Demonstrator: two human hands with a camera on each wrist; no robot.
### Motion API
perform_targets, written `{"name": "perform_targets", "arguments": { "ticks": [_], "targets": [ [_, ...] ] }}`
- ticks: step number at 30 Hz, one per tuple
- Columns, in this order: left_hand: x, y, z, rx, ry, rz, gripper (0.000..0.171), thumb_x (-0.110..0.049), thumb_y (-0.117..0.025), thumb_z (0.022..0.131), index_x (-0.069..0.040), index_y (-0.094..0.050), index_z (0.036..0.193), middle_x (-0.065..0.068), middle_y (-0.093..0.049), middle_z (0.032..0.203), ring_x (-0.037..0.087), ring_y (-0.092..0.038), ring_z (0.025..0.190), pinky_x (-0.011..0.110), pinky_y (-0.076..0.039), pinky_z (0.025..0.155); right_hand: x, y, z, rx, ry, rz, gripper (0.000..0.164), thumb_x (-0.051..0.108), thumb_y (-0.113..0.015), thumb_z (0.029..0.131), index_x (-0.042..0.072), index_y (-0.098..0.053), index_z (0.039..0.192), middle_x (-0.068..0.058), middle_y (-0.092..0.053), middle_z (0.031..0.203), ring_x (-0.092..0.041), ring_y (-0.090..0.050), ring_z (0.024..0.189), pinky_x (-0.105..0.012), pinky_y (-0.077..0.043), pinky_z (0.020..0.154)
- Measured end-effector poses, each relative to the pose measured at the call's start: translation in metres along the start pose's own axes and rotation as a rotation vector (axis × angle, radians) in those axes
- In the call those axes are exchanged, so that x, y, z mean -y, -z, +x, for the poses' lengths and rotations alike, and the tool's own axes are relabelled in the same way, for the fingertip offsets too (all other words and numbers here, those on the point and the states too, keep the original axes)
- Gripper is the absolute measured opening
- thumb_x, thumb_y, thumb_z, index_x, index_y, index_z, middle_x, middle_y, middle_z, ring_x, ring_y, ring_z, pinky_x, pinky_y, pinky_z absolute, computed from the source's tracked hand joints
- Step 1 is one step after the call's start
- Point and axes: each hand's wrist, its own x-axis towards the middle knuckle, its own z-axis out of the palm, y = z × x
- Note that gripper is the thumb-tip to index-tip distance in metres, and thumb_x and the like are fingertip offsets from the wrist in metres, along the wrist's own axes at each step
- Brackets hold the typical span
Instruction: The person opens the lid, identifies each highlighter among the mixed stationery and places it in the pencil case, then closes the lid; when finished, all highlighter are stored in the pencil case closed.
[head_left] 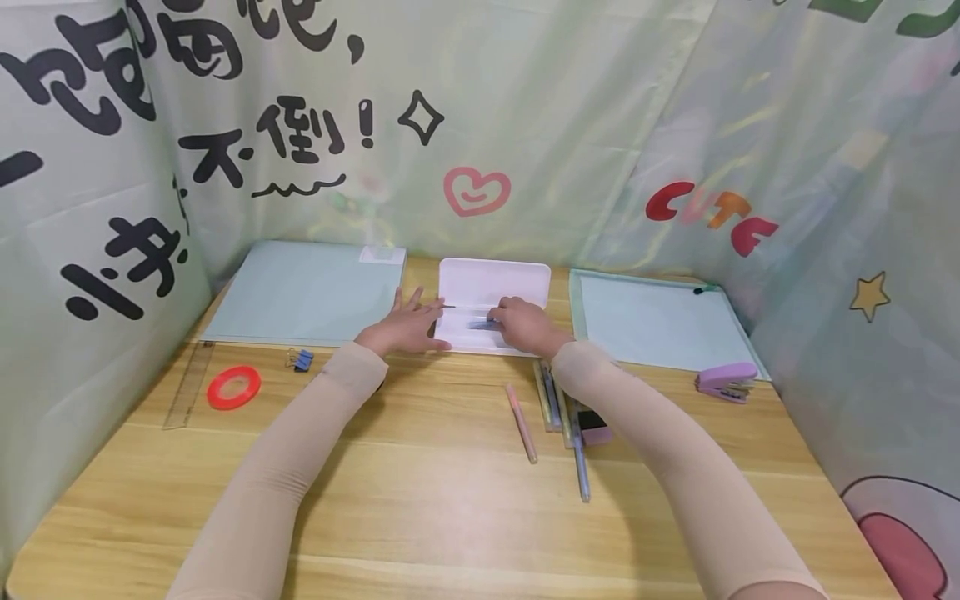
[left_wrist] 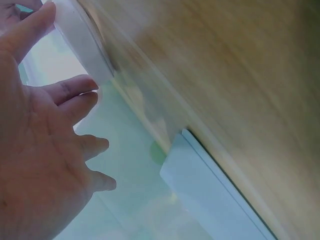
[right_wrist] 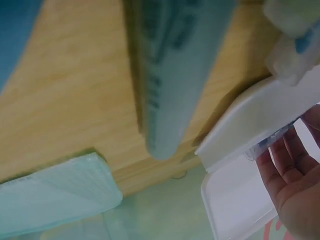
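Ruler [head_left: 189, 385] in clear plastic lies far left, beside a flat red ring of tape [head_left: 216, 392]; a small blue binder clip [head_left: 302, 360] sits near the front edge of a pale blue rectangular folder [head_left: 300, 292]. The left hand [head_left: 408, 325] is spread, thumb and fingertips touching the left end of an open white plastic case [head_left: 495, 279] without wrapping round it. Inside the case's near half, the right hand [head_left: 527, 325] appears to pinch a slim clear pen-like thing with blue markings [head_left: 482, 324]. Its long axis runs roughly left to right, along the case's length; it extends leftward from the right fingertips, the left hand well apart from it. Rightward lie a slim pink pen [head_left: 522, 423], a slim blue pen [head_left: 581, 462], a pale rectangular zip pouch [head_left: 645, 321] and a purple stapler [head_left: 726, 382].
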Motion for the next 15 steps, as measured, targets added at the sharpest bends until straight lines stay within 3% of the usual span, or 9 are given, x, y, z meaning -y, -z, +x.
{"name": "perform_targets", "arguments": {
  "ticks": [10,15],
  "targets": [
    [-0.001,0.001,0.001,0.005,0.018,0.001,0.093,-0.075,-0.032,0.069,-0.014,-0.023,0.138,-0.001,-0.007,0.144,0.028,0.016,0.126,0.056,0.015,0.093,0.005,0.004,-0.004,0.080,-0.036,0.000,0.031,0.006,-0.046,0.084,0.016,-0.060,0.110,-0.003,-0.053,0.097,-0.018,-0.049,0.088,-0.033,-0.043,0.074],
    [-0.002,0.002,0.000,0.015,0.010,0.001,0.091,-0.072,-0.034,0.071,-0.012,-0.024,0.138,0.001,-0.007,0.144,0.029,0.016,0.126,0.055,0.016,0.092,0.011,0.017,-0.019,0.036,-0.043,-0.035,0.032,0.009,-0.045,0.086,0.012,-0.055,0.116,-0.007,-0.053,0.105,-0.023,-0.049,0.095,-0.037,-0.043,0.077]
  ]
}}
